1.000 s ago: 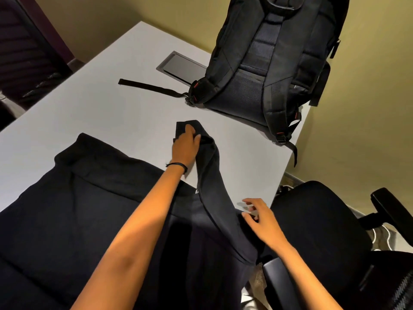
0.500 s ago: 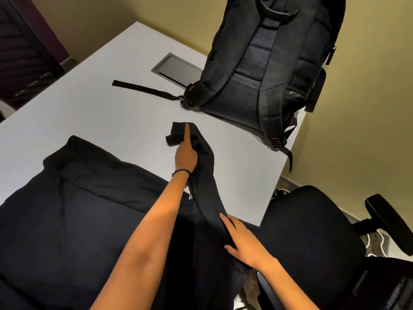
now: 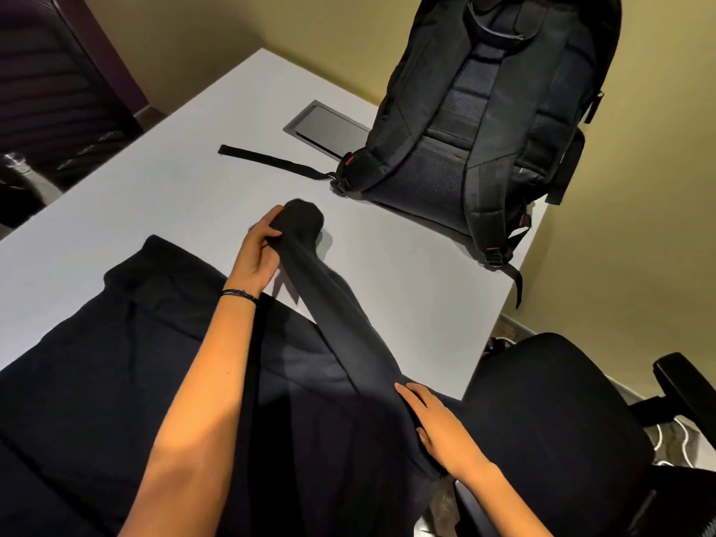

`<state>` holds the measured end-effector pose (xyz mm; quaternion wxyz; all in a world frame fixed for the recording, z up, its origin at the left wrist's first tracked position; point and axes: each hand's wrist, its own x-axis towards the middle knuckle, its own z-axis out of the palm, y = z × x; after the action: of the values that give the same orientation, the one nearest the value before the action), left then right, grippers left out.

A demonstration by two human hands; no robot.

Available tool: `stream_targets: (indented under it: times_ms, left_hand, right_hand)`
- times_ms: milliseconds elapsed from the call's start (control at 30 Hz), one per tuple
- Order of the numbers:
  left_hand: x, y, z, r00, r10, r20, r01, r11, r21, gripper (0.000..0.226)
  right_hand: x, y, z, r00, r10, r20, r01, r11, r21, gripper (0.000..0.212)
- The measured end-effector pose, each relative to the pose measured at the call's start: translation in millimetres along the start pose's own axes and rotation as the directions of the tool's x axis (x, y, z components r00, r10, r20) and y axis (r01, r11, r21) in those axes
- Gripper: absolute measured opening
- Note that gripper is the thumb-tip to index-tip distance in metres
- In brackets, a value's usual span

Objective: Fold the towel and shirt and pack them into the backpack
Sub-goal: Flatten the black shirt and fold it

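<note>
Editor: Shirt first. Where does it lie?

Photographer: Black shirt (image 3: 116,362) lies spread over the white surface (image 3: 174,195), on the near side of the backpack (image 3: 484,110) and well apart from it. Its lower part runs out of frame.

Editor: And the backpack?

Photographer: Upright at the surface's far corner, shoulder straps facing the camera. One loose strap (image 3: 267,160) lies flat, stretching left from the backpack's base, just in front of a grey hatch (image 3: 325,129) set into the surface.

Editor: The grips?

Photographer: Left grip (image 3: 261,257), with a thin wristband (image 3: 238,294), is clenched round the end of one sleeve (image 3: 337,304). It is the closer of the two to the backpack, short of its base and not touching it. The sleeve's bunched end sticks out past the fingers toward the backpack.

Editor: The other?

Photographer: Right grip (image 3: 439,428) is released, fingers straight, palm pressing flat on the shirt where that sleeve meets the body. It is farther from the backpack, at the surface's near edge.

Editor: Between them?

Photographer: The sleeve runs as a raised, taut band from the right grip up to the left, casting a shadow on the surface and pointing at the backpack's base.

Editor: Anything else?

Photographer: A black office chair (image 3: 550,401) stands off the surface's edge, nearer the camera than the backpack.
</note>
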<state>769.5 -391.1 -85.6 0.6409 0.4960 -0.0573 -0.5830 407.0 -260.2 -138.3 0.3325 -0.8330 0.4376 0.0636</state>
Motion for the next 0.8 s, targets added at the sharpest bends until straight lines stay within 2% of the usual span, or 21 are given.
stream_targets:
  times_ms: [67,200,267,367,467,567,633,733,800]
  left_hand:
    - [-9.7,11.1,-3.0,0.997,0.074,0.011,-0.074,0.997,0.004,0.042]
    - [-35.6,36.9,-19.9,0.951,0.308,0.026,-0.302,0.908,0.289,0.055]
    - [-54.3,49.1,-30.2,0.922,0.386,0.032,-0.369,0.85,0.376,0.06]
    - [-75.3,56.9,-62.4,0.887,0.462,-0.013,-0.416,0.809,0.415,0.065]
    - [-78.1,49.3,-122.0,0.896,0.43,-0.114,-0.319,0.799,0.51,0.065]
    - [-75.3,33.3,-175.3,0.906,0.323,-0.274,-0.094,0.783,0.615,0.059]
    - [-76.4,22.4,-194.9,0.883,0.247,-0.399,0.047,0.799,0.6,0.056]
    - [-76.8,11.4,-203.0,0.871,0.207,-0.445,0.082,0.833,0.548,0.056]
    - [-74.9,10.3,-201.8,0.868,0.233,-0.44,0.031,0.856,0.515,0.057]
  right_hand:
    - [1.2,1.7,1.6,1.0,0.008,0.012,-0.008,1.0,-0.004,0.062]
    - [2.8,2.5,2.1,1.0,0.017,0.013,-0.017,1.0,0.013,0.06]
    - [1.7,2.2,1.6,1.0,0.013,0.006,-0.013,1.0,0.028,0.057]
    - [1.2,3.4,3.6,1.0,0.006,0.009,-0.006,1.0,0.02,0.057]
    - [0.8,1.3,5.3,1.0,0.011,-0.004,-0.011,1.0,0.026,0.056]
    - [-2.5,-2.5,10.2,0.998,-0.008,-0.06,0.009,1.0,0.015,0.049]
    - [-5.3,-6.1,14.8,0.993,-0.001,-0.118,0.0,1.0,-0.012,0.038]
    - [-8.7,-10.2,19.7,0.985,0.025,-0.17,-0.028,0.999,-0.015,0.049]
    - [-13.1,-11.7,19.8,0.991,0.045,-0.124,-0.039,0.998,0.052,0.043]
